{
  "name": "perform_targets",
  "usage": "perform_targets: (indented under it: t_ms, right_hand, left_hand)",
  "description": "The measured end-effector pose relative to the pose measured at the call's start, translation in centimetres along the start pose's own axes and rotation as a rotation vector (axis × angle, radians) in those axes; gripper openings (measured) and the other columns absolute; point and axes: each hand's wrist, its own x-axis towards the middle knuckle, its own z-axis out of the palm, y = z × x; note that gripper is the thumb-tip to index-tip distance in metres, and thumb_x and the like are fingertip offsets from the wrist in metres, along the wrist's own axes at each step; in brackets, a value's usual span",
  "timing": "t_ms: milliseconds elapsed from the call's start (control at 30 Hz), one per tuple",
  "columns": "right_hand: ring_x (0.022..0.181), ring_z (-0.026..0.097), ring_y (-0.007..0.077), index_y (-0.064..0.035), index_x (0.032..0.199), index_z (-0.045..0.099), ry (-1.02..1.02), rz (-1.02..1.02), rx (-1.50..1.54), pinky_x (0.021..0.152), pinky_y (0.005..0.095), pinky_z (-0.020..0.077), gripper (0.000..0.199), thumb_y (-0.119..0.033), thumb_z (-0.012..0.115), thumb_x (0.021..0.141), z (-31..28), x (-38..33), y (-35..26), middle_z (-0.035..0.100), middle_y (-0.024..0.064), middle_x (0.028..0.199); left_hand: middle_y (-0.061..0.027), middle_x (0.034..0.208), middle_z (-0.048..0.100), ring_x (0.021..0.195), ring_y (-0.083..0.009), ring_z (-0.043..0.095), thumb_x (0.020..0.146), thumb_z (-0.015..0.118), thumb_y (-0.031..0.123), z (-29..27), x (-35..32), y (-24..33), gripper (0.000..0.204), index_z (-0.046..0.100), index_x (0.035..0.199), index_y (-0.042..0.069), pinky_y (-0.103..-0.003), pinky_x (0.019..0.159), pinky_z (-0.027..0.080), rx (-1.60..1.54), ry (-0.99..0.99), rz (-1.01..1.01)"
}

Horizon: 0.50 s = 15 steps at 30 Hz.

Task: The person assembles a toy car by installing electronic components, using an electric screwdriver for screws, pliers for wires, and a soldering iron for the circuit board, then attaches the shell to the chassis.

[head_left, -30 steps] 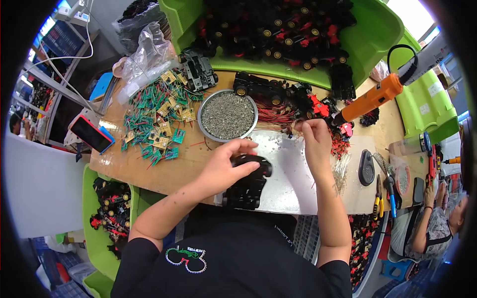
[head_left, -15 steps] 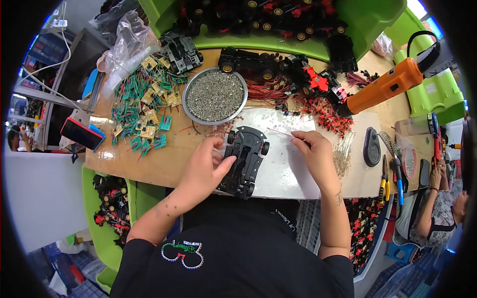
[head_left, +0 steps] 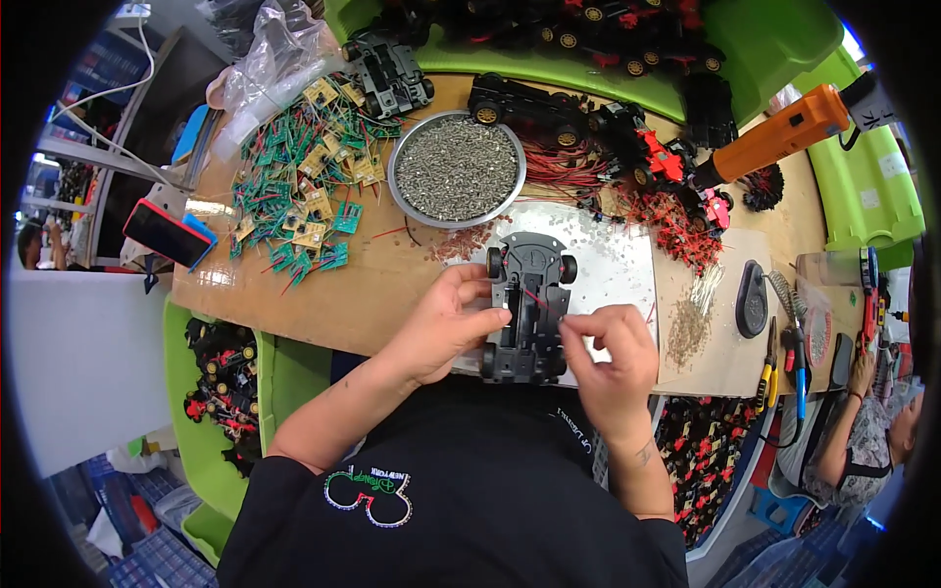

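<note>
A black toy car chassis (head_left: 530, 257) lies underside up over the white sheet at the table's near edge. My left hand (head_left: 446, 323) grips its left side, thumb on the underside and fingers along the edge. Across the chassis runs a thin red wire (head_left: 535, 298), its end pinched between the thumb and forefinger of my right hand (head_left: 619, 358). Whether the wire's far end touches the chassis, I cannot tell. Just beyond stands a round metal bowl (head_left: 393, 186) of small screws.
Green and tan circuit boards (head_left: 309, 167) are heaped at left. Red wires (head_left: 559, 162) and small red parts (head_left: 681, 230) lie behind the sheet. An orange electric screwdriver (head_left: 779, 137) hangs at right, near yellow-handled pliers (head_left: 767, 377). A green bin (head_left: 784, 69) of car parts spans the back.
My right hand has brought the red wire leftward from over the sheet onto the chassis. The chassis sits straighter now, still in my left hand. The view has shifted slightly.
</note>
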Motion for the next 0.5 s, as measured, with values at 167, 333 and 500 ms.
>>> perform_targets:
  t_ms: [167, 333, 500]
  right_hand:
    - [0.066, 0.060, 0.0245, -0.0044, 0.080, 0.063, -0.053, -0.172, -0.054, 0.057, 0.0348, 0.0486, 0.021, 0.004, 0.076, 0.067, 2.1, -0.7, -0.2, 0.058, 0.0065, 0.074]
    - [0.066, 0.059, 0.0249, -0.0055, 0.081, 0.062, -0.054, -0.220, -0.142, 0.056, 0.0360, 0.0482, 0.020, 0.002, 0.074, 0.067, 2.8, -1.3, 0.1, 0.057, 0.0063, 0.075]
    - [0.066, 0.059, 0.0251, -0.0053, 0.081, 0.062, -0.062, -0.226, -0.134, 0.057, 0.0360, 0.0486, 0.019, 0.001, 0.074, 0.068, 2.7, -1.3, -0.1, 0.057, 0.0066, 0.075]
  left_hand:
    - [-0.0091, 0.127, 0.057, 0.114, -0.0177, 0.059, 0.090, 0.061, -0.002, -1.3, 0.4, -0.6, 0.051, 0.043, 0.137, 0.003, -0.035, 0.096, 0.051, -0.099, -0.164, -0.113]
    - [-0.0086, 0.128, 0.057, 0.117, -0.0196, 0.058, 0.089, 0.058, -0.005, -1.2, 0.3, -0.7, 0.050, 0.043, 0.137, 0.001, -0.037, 0.101, 0.049, -0.096, -0.154, -0.065]
    - [-0.0092, 0.127, 0.057, 0.118, -0.0195, 0.057, 0.089, 0.057, -0.007, -0.8, 0.2, -0.8, 0.051, 0.042, 0.136, 0.001, -0.037, 0.101, 0.048, -0.083, -0.161, -0.028]
